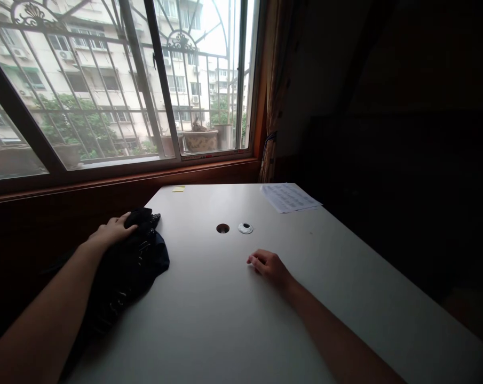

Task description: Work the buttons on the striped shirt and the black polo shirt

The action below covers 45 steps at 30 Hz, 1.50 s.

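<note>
My left hand (112, 231) rests on top of a dark crumpled garment (133, 261) lying at the left edge of the white table (225, 314); the fingers lie fairly flat over the cloth, gripping nothing clearly. My right hand (267, 264) lies on the bare tabletop near the middle, fingers curled under loosely, with nothing visible in them. A round cable hole (222, 228) and its white cap (245, 228) lie just beyond the right hand.
A printed sheet of paper (289, 197) lies at the table's far right corner, and a small yellow note (179, 189) at the far edge. A large barred window (117, 85) is behind the table, a curtain (275, 90) at its right. The right side is dark.
</note>
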Motion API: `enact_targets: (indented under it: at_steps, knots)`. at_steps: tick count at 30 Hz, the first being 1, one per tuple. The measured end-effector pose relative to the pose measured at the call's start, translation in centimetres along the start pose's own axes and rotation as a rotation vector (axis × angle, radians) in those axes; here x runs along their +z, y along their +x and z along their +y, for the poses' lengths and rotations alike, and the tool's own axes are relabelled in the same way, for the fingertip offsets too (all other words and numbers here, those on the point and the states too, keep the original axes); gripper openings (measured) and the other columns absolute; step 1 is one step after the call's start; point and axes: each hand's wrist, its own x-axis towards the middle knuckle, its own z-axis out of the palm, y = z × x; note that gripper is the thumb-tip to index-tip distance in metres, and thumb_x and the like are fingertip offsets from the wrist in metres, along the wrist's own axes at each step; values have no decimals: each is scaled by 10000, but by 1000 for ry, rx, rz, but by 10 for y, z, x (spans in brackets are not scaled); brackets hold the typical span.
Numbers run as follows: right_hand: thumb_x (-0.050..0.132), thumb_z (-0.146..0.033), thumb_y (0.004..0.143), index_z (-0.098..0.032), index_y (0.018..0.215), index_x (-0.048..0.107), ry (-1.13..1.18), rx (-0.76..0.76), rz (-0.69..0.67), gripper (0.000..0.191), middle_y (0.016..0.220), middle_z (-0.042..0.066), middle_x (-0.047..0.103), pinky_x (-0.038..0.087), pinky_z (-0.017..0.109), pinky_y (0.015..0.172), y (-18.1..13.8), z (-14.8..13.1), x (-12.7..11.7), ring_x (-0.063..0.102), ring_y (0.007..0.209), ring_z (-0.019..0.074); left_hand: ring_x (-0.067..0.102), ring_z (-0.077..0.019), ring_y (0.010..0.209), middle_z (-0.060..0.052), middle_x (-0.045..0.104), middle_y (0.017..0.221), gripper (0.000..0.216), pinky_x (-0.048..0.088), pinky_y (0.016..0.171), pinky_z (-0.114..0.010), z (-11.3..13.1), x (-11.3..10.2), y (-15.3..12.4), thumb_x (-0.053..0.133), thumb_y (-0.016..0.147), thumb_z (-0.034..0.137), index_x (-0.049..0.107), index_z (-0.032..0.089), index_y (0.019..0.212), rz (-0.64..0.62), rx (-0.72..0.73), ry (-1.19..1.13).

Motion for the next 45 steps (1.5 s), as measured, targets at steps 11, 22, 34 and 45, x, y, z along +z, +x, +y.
enact_targets:
  at_steps: [11, 22, 34, 45]
  knots:
    - [546, -325, 921, -189, 806, 720, -90, -87, -55, 249, 820, 43, 694, 416, 297, 704, 1, 0, -1, 606, 758, 183, 398, -479, 1306, -153, 349, 1538, 760, 372, 964, -619, -12, 30, -2, 377, 870, 664, 279, 320, 1540, 57, -50, 146]
    - [549, -343, 922, -198, 803, 722, -115, -111, -52, 255, 815, 43, 694, 419, 293, 690, 1, -2, -2, 598, 739, 179, 371, -443, 1339, -94, 389, 1538, 696, 310, 1035, -588, -9, 39, 2, 476, 831, 610, 432, 347, 1474, 54, 113, 228]
    - [545, -340, 922, -199, 802, 719, -119, -115, -55, 254, 810, 41, 687, 425, 292, 688, 0, -1, 0, 598, 735, 178, 423, -467, 1281, -150, 449, 1463, 724, 365, 973, -592, 1, 38, -4, 473, 816, 609, 437, 259, 1448, 70, 89, 213]
    - [544, -333, 925, -198, 813, 719, -129, -121, -52, 248, 808, 42, 684, 422, 297, 685, 1, 0, 1, 596, 735, 180, 493, -410, 1264, -132, 543, 1409, 655, 392, 999, -537, 0, 39, -2, 469, 838, 604, 518, 235, 1377, 84, 80, 198]
